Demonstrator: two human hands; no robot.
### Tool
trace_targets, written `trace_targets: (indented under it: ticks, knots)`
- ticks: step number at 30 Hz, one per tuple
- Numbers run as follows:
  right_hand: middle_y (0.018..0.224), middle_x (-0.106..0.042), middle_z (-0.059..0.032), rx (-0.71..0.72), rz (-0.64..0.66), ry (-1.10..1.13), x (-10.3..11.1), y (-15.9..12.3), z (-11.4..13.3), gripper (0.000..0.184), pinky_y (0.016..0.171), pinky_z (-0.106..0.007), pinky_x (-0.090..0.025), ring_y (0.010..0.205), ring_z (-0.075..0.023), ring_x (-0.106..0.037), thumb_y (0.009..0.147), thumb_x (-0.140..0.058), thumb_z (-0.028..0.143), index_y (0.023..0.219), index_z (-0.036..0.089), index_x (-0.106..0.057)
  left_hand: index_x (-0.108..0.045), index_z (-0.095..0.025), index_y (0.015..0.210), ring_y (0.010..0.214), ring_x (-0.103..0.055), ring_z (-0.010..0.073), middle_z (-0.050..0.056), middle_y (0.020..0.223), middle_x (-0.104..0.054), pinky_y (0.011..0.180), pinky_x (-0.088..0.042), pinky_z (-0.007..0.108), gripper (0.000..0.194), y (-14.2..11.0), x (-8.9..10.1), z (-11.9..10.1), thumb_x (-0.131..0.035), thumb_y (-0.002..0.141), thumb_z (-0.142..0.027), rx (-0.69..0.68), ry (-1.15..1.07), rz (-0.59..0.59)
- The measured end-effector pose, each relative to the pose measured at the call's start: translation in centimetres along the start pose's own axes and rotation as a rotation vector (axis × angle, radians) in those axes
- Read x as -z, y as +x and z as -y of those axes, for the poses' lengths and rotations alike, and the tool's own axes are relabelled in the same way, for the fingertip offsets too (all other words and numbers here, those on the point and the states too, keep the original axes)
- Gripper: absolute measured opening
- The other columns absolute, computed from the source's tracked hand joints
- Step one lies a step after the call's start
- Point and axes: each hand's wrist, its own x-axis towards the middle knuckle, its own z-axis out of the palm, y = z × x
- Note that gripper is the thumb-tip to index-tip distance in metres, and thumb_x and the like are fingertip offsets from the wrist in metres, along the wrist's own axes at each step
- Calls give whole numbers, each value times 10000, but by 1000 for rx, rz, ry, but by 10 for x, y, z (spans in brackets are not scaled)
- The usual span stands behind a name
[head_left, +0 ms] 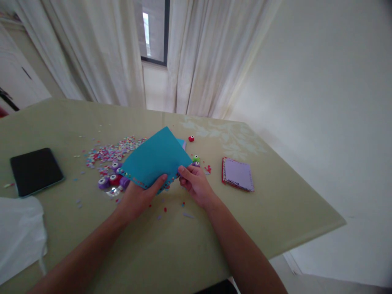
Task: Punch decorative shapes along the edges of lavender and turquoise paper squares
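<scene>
Pale curtains [101,49] hang behind the table [275,216], parted around a dark-framed window [153,32], and a white wall [321,81] runs down the right side. Over the middle of the greenish tabletop I hold a blue sheet [156,157], tilted, with one corner pointing away from me. My left hand [141,198] is clamped on its near left part, thumb flat on top and the other fingers out of sight underneath. My right hand [197,185] pinches the near right corner, thumb over curled fingers; whether anything else is tucked in there, I cannot tell. Small cut-outs run along the sheet's near edges.

Just left of my left hand, a purple punch [103,182] and a red punch [115,179] sit close together among others, each topped with a white-and-dark button. Beyond them spreads a heap of many-coloured confetti [107,154]. Past my right hand stands a green punch [196,158], and farther back, on its own, another red one. To the right lies a stack of cards [238,174], lilac on top, red showing underneath. Well off to the left are a black tablet [36,170] and, nearer me, a white bag [18,232].
</scene>
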Motion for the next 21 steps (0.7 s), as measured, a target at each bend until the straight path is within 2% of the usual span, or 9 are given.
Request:
trace_targets:
  ticks: [6,13,21]
  knots:
    - [623,-578,29,9,25,-43,0,-1,1,606,549,-287,-226,554,-94,-388,635,-973,706,673,194,-650,-781,-312,1075,1261,-753,355,58,1024,-858,1194,-534,514,314,-1,0,-4,-727,852,-527,25,-11,21]
    - [600,-565,27,26,13,-86,1,0,-3,634,546,-295,-219,547,-103,-382,637,-946,752,657,204,-629,-786,-286,1193,1354,-703,353,68,1137,-859,1273,-444,541,395,-2,0,3,-714,899,-539,45,-2,52]
    - [602,-587,15,40,-14,-108,3,1,-6,613,550,-298,-232,547,-107,-389,659,-933,745,664,203,-648,-740,-290,1369,1423,-660,339,77,1314,-823,1291,-430,535,504,-3,0,4,-707,927,-531,47,-19,80]
